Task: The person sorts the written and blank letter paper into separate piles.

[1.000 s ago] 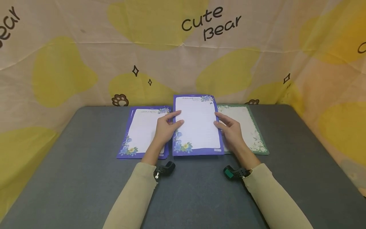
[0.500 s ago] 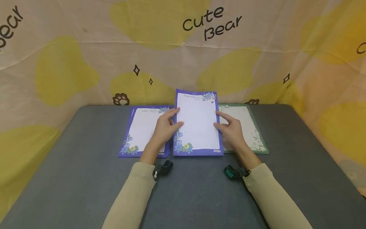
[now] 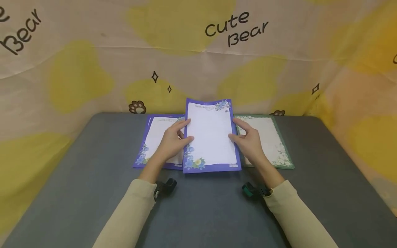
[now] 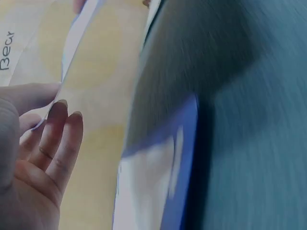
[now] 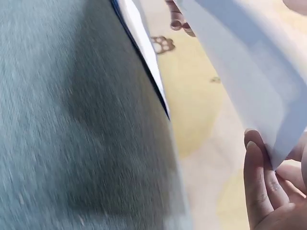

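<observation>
In the head view, a purple-bordered sheet of stationery paper (image 3: 211, 137) with blue flowers is held up, tilted, above the table. My left hand (image 3: 173, 141) pinches its left edge between thumb and fingers. On the opposite edge, my right hand (image 3: 249, 141) pinches it the same way. The left wrist view shows the thumb and fingers of the left hand (image 4: 43, 139) at the paper's thin edge (image 4: 76, 40). From the right wrist, the sheet's pale underside (image 5: 254, 81) is visible, with the right hand (image 5: 273, 191) gripping its border.
A stack of matching purple-bordered sheets (image 3: 164, 137) lies on the grey table (image 3: 198, 213) to the left, partly behind the left hand. Green-bordered flowered sheets (image 3: 270, 141) lie to the right. A printed cloth (image 3: 186, 31) hangs behind the table's far edge.
Both hands keep their grip on the paper. The sheet first rises and tilts up, then comes slightly toward the near side and left as the left forearm shifts left. The head view also shifts.
</observation>
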The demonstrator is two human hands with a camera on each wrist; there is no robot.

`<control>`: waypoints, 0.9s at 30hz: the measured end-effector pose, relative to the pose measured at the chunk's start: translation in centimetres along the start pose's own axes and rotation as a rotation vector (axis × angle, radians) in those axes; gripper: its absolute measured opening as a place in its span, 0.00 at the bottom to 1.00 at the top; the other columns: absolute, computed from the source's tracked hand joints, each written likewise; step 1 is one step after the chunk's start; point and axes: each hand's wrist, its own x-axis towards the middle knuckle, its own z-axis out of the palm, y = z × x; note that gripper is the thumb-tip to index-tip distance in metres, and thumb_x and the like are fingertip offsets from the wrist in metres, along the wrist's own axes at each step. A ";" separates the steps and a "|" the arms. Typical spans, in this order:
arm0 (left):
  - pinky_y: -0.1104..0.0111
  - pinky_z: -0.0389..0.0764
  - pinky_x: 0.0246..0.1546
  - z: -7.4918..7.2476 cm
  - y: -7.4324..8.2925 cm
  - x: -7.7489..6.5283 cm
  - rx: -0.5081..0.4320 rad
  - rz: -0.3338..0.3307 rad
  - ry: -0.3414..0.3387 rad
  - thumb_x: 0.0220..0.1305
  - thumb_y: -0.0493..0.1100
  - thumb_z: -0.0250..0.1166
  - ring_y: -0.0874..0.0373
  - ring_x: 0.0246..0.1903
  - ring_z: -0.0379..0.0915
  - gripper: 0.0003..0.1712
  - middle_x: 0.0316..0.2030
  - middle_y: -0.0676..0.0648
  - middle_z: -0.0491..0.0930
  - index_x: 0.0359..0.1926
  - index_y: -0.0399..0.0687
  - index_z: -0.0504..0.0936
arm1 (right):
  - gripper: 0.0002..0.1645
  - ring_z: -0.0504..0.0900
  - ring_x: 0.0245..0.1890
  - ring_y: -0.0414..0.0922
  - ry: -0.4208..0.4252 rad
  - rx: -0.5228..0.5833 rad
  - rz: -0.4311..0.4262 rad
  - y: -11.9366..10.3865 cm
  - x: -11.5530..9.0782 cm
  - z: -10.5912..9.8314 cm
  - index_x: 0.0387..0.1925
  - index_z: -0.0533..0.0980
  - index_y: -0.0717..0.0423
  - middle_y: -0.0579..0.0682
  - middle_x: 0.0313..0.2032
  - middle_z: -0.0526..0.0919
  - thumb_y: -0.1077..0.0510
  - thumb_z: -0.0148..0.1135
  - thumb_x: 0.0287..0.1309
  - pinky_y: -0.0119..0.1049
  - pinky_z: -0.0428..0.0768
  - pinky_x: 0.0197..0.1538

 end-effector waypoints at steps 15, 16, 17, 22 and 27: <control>0.72 0.74 0.27 -6.7 -2.6 -1.4 0.197 -0.081 -0.054 0.64 0.36 0.69 0.53 0.33 0.71 0.36 0.73 0.40 0.68 0.72 0.45 0.70 | 0.37 0.90 0.33 0.50 -0.178 -0.114 -0.054 -3.2 0.6 6.1 0.72 0.68 0.54 0.55 0.73 0.69 0.64 0.66 0.62 0.29 0.76 0.29; 0.72 0.75 0.28 -7.1 -2.8 -1.4 0.214 -0.087 -0.061 0.64 0.37 0.69 0.53 0.33 0.71 0.36 0.73 0.40 0.68 0.73 0.44 0.69 | 0.37 0.89 0.33 0.50 -0.183 -0.116 -0.053 -3.3 0.8 6.5 0.72 0.68 0.54 0.55 0.73 0.70 0.64 0.66 0.61 0.29 0.76 0.29; 0.72 0.75 0.28 -7.4 -3.0 -1.3 0.229 -0.095 -0.068 0.64 0.37 0.69 0.53 0.33 0.71 0.36 0.73 0.39 0.67 0.73 0.44 0.69 | 0.38 0.89 0.32 0.50 -0.187 -0.122 -0.047 -3.3 0.9 6.9 0.72 0.68 0.54 0.55 0.73 0.70 0.64 0.67 0.61 0.29 0.76 0.30; 0.70 0.74 0.31 -8.7 -4.2 -1.2 0.290 -0.118 -0.078 0.65 0.36 0.67 0.52 0.33 0.71 0.36 0.73 0.34 0.65 0.72 0.40 0.68 | 0.39 0.90 0.35 0.51 -0.209 -0.121 -0.018 -3.9 1.5 9.0 0.72 0.68 0.54 0.55 0.71 0.71 0.64 0.68 0.60 0.32 0.82 0.34; 0.65 0.75 0.38 -9.6 -5.5 -1.1 0.343 -0.141 -0.083 0.65 0.36 0.65 0.48 0.37 0.72 0.35 0.72 0.31 0.64 0.72 0.36 0.67 | 0.39 0.91 0.35 0.48 -0.239 -0.088 0.010 -3.7 2.0 11.0 0.72 0.68 0.56 0.59 0.63 0.80 0.66 0.67 0.58 0.36 0.86 0.37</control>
